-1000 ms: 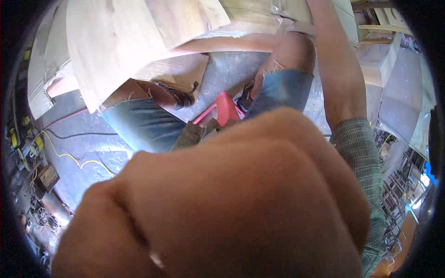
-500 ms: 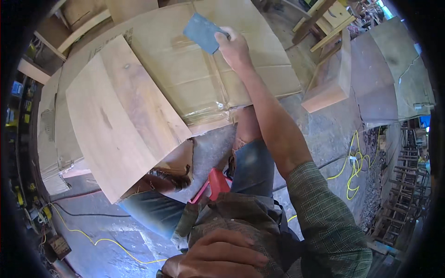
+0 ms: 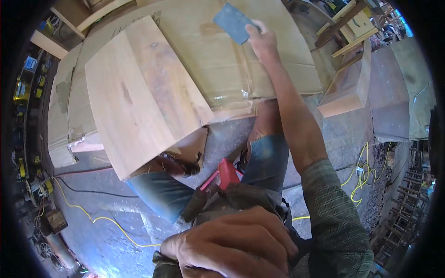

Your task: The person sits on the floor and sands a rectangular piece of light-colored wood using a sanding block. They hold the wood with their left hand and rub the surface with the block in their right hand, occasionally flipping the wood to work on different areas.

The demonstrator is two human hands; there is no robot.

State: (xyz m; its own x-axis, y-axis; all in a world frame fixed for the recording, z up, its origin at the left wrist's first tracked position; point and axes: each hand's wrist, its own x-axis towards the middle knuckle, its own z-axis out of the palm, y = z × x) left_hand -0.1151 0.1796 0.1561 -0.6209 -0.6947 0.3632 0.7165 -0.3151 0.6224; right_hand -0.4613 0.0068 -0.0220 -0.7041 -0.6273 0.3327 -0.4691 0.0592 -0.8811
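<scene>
My right hand (image 3: 264,44) is stretched out over the cardboard-covered work surface (image 3: 199,51). Its thumb and fingers pinch the corner of a grey-blue rectangular piece of sandpaper (image 3: 233,23). To the left lies a wide, pale wooden panel (image 3: 146,92), set at an angle on the cardboard, its near corner jutting past the edge above my knee. Close to my chest, my left hand (image 3: 236,243) is curled with its fingers together. The fingertips are tucked out of sight, so anything inside them is hidden.
A wooden drawer-like frame (image 3: 345,90) stands to the right of the cardboard. Beneath me is a red seat or stand (image 3: 227,172). Yellow cords (image 3: 113,223) run over the floor on both sides. Wooden frames (image 3: 99,14) stand at the far left.
The whole scene sits further right and higher in the picture. My left hand has come up larger and more curled before my chest. My right hand still grips the sandpaper, away from the panel.
</scene>
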